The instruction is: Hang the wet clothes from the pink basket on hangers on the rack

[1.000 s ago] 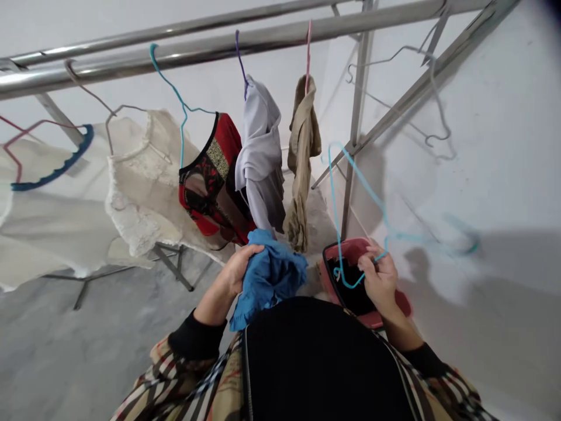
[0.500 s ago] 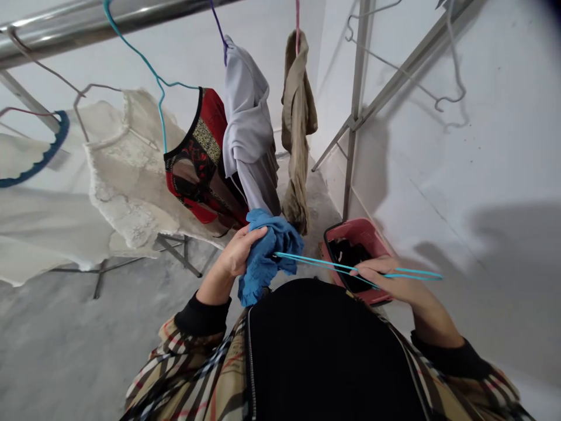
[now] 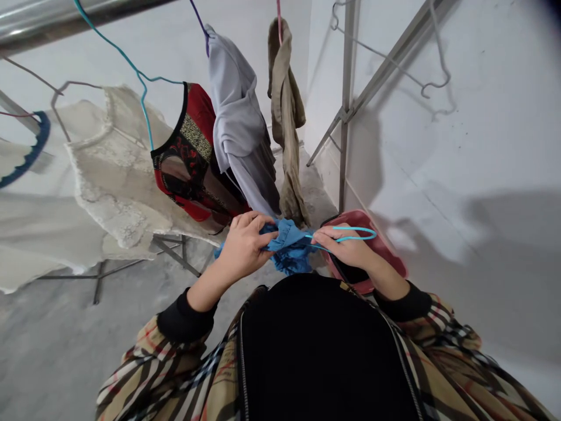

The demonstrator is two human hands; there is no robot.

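A crumpled blue garment (image 3: 293, 255) is bunched up in front of my chest. My left hand (image 3: 249, 242) grips it from the left, fingers curled over the cloth. From the right, my right hand (image 3: 344, 245) is closed around a light-blue wire hanger (image 3: 366, 233). One end of the hanger sticks out to the right past my hand, while its other end runs into the blue cloth and is hidden there. The garment's exact kind cannot be made out.
A metal rail (image 3: 65, 20) carries a cream lace top (image 3: 118, 169), a red and black top (image 3: 193, 158), a pale grey garment (image 3: 234, 99) and a khaki garment (image 3: 284, 111). Below right stands a pink basket (image 3: 394, 266) with dark cloth inside. Bare hangers (image 3: 394, 61) hang by the wall.
My right hand has moved left toward the blue garment, pushing the hanger further into it. My left hand has shifted its grip, now with its back up over the cloth. The view has turned slightly right.
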